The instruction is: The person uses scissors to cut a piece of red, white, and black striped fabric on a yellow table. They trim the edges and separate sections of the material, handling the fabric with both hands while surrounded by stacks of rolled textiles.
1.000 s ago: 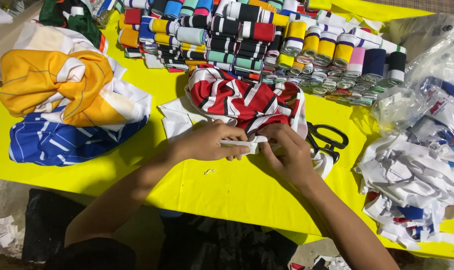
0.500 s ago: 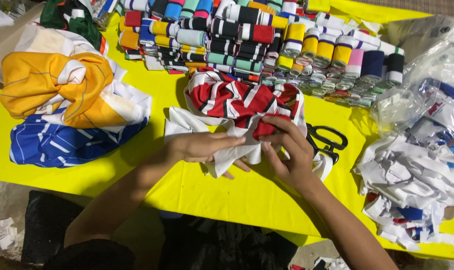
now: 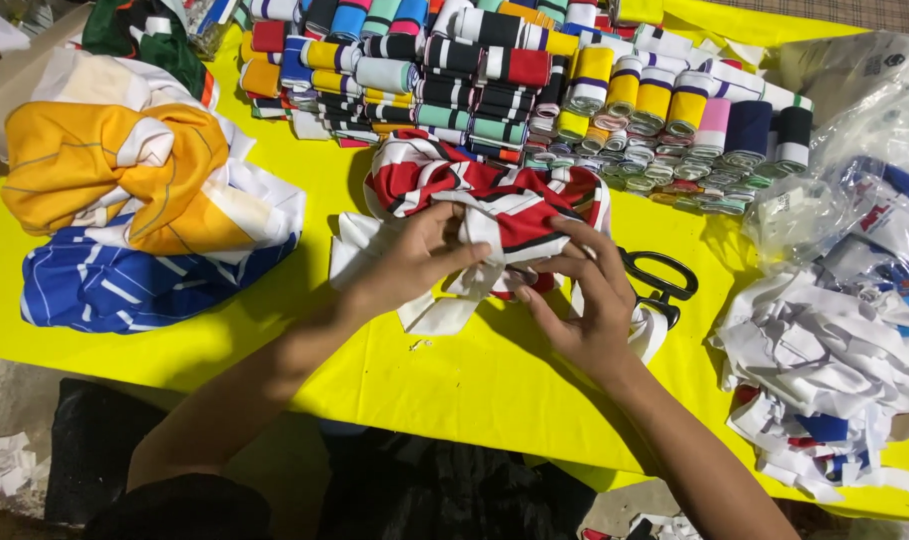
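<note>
Red/white/black fabric bundle [image 3: 484, 195] sits mid-worktop, just below the rolled trim rows, w/ white fabric pieces [image 3: 444, 300] trailing from its front edge toward the person. Yellow worktop [image 3: 424, 385] has bare room in front of the bundle down to the near edge; that edge runs diagonally, lower at right. Also a bare strip btwn the bundle and the left pile.

Rolled striped trims [image 3: 534, 75] stacked in tight rows along the far side: yellow, black, red, teal, pink, navy, most w/ contrast stripes. Right side: clear plastic bags [image 3: 854, 160], crumpled, some w/ blue and red print patches, at the far right corner. Below them a heap of white fabric scraps [image 3: 824, 370] w/ bits of blue and red, reaching the right near edge. Left: orange and white fabric pile [image 3: 114, 170] on top of blue striped fabric [image 3: 114, 285], close to the left edge.

Left hand [image 3: 409, 265] fingers curled, pinching a white piece at the bundle's front. Right hand [image 3: 584, 300] partly open, fingertips pressing the bundle's lower right part, touching red and white cloth. Black scissors [image 3: 659, 280] lie flat just right of the right hand, apart from it.
</note>
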